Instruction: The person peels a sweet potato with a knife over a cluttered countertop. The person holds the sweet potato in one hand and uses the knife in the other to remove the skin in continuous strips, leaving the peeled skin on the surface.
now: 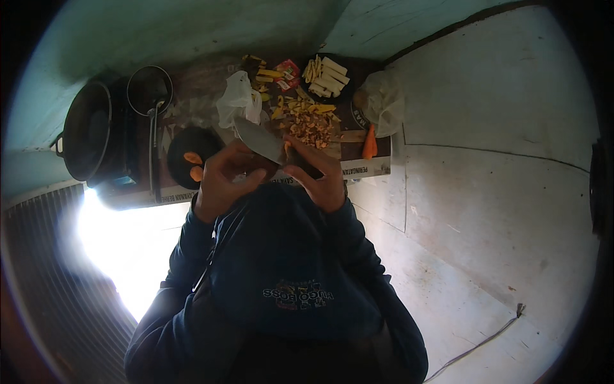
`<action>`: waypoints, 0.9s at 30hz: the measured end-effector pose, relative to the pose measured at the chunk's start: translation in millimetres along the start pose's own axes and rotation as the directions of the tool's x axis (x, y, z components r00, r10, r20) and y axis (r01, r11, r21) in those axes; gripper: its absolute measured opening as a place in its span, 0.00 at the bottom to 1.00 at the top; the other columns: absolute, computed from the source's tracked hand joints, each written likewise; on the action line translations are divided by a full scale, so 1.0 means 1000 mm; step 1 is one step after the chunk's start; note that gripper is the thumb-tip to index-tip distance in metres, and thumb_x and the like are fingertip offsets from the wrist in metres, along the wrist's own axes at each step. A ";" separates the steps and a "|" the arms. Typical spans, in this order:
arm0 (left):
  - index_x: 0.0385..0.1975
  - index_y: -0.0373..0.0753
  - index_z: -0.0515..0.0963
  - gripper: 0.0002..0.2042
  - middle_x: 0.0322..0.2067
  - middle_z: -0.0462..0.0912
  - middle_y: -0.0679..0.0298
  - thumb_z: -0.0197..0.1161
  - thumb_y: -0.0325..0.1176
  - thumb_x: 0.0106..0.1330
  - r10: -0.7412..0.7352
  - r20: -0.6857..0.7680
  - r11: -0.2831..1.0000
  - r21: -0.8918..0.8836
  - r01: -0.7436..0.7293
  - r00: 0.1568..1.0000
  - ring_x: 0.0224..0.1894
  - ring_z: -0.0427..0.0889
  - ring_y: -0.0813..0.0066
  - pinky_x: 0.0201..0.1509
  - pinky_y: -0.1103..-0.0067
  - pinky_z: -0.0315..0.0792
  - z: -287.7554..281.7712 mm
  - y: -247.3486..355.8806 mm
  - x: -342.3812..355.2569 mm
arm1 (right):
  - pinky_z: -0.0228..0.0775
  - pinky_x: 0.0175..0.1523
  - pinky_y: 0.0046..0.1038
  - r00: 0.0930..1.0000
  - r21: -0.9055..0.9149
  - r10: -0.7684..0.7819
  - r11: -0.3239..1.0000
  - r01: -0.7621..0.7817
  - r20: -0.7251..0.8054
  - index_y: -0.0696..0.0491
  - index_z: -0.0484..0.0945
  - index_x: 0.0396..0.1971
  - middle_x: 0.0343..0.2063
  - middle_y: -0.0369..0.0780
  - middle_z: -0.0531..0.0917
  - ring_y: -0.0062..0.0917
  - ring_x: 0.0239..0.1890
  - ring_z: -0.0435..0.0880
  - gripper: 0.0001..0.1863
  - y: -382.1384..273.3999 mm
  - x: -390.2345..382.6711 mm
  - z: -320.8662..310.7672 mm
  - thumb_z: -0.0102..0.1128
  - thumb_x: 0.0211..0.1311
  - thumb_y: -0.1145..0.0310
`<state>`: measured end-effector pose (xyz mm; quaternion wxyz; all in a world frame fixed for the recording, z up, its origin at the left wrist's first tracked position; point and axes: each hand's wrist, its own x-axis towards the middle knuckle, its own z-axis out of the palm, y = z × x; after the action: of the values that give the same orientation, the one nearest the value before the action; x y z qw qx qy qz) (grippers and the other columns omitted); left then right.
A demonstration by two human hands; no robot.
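Observation:
A broad-bladed knife point(259, 141) is tilted up in front of me, its blade pointing away to the left. My right hand point(320, 178) is closed on its dark handle end, and a small orange bit shows near the fingers there. My left hand point(225, 179) is curved beside the blade, thumb apart from the fingers; its fingertips pass behind the blade, so what they touch is hidden. Just beyond lie chopped orange-brown pieces point(311, 130) and yellow strips point(323, 108). Left of my left hand, a dark plate point(179, 171) bears orange pieces point(192, 157) that look like carrot.
A large dark pot point(88, 131) and a long-handled pan point(149, 89) stand at the left. White plastic bags point(240, 99) lie on the low table. Pale sticks point(330, 78) fill a dark plate at the back. A carrot point(370, 142) lies by the right wall.

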<state>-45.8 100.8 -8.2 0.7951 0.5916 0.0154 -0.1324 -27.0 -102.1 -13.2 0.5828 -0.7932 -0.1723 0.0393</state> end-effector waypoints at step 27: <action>0.52 0.32 0.67 0.24 0.46 0.77 0.57 0.66 0.22 0.55 -0.084 -0.039 0.994 -0.067 0.081 0.996 0.49 0.77 0.71 0.55 0.74 0.71 0.019 -0.011 0.017 | 0.56 0.24 0.13 0.923 0.409 0.382 0.851 -0.329 -0.053 0.53 0.63 0.61 0.20 0.30 0.70 0.09 0.17 0.64 0.30 -0.004 -0.012 -0.020 0.59 0.60 0.62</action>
<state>-34.4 76.9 -15.4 0.8073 0.5669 0.0607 -0.1521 -34.2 -123.5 -5.2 0.7222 -0.6792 0.0281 0.1276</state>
